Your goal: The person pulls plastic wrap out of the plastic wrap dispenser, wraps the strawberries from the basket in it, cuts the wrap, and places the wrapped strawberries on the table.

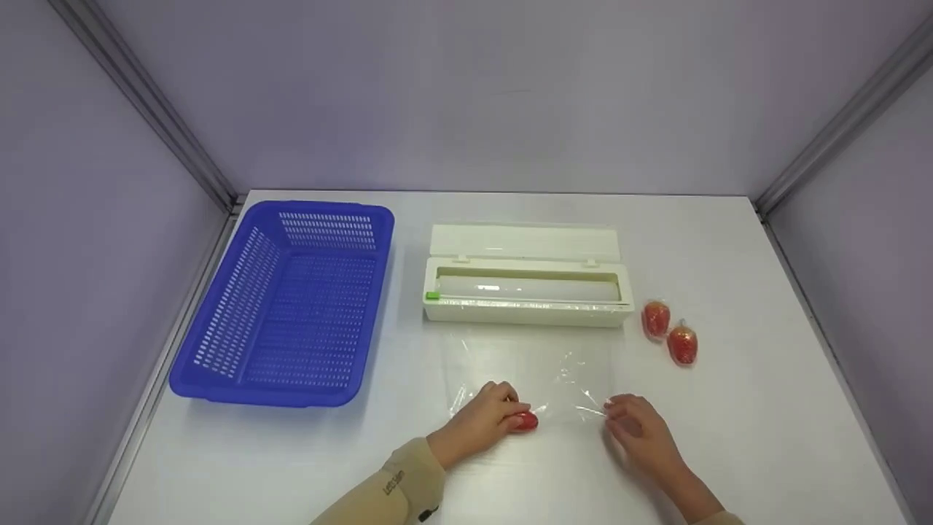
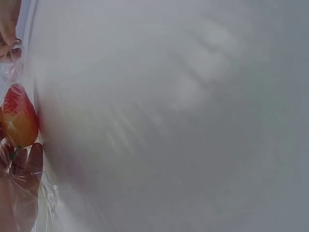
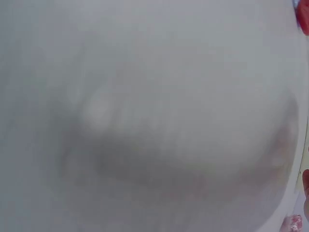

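Observation:
My left hand [image 1: 490, 417] holds a small red-and-yellow fruit [image 2: 20, 117] with a green stem, low over the white table. Clear cling film [image 1: 543, 368] stretches from its dispenser box [image 1: 528, 315] toward both hands and lies over the fingers around the fruit. To the right, my right hand [image 1: 643, 436] pinches the film's near right edge between thumb and fingers. The left wrist view also has the right hand [image 2: 8, 34] at its top left, with gathered film at the fingertips. In the right wrist view only a sliver of the hand [image 3: 306, 186] shows.
Two wrapped red fruits [image 1: 656, 319] [image 1: 683, 344] lie right of the dispenser, whose lid [image 1: 525, 240] is raised at the back. A green slider [image 1: 432, 295] sits at the box's left end. A blue plastic basket [image 1: 375, 306] stands at the left. Grey walls enclose the table.

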